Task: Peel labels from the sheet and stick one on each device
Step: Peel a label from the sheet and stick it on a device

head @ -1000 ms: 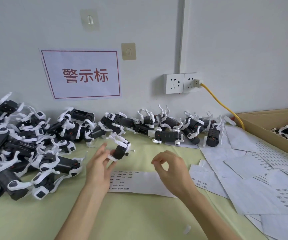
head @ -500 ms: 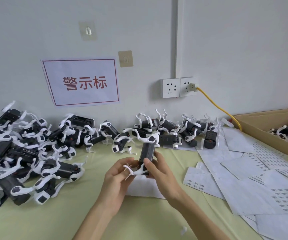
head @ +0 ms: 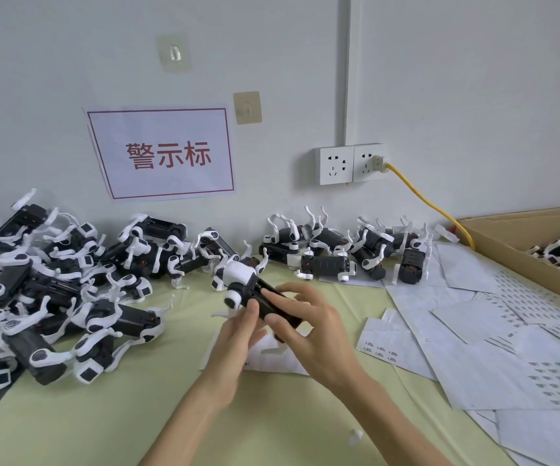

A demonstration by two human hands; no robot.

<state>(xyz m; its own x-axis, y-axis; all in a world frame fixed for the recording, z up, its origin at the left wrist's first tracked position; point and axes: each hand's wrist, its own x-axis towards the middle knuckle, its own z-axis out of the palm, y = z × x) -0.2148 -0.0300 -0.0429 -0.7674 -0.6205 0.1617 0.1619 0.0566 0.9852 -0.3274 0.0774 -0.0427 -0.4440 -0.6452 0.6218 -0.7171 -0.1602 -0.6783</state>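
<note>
A black-and-white plastic robot-dog device (head: 255, 297) is held between both hands above the worktop (head: 103, 415).
It is clamped from below by the left hand (head: 234, 344); the right hand (head: 308, 327) fingers (head: 273, 294) are curled over its black body.

Green table (head: 110, 415) under devices (head: 53, 297), sheets (head: 473, 348)

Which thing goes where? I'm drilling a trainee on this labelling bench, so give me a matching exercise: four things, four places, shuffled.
Things:
1. held device
2. cardboard box
3. red-lettered sign
4. yellow cable

Places:
A. taped to the wall
B. plugged into the wall socket
C. at the table's far right
D. between both hands

Pairs: 1-D, 2-C, 3-A, 4-B
</note>
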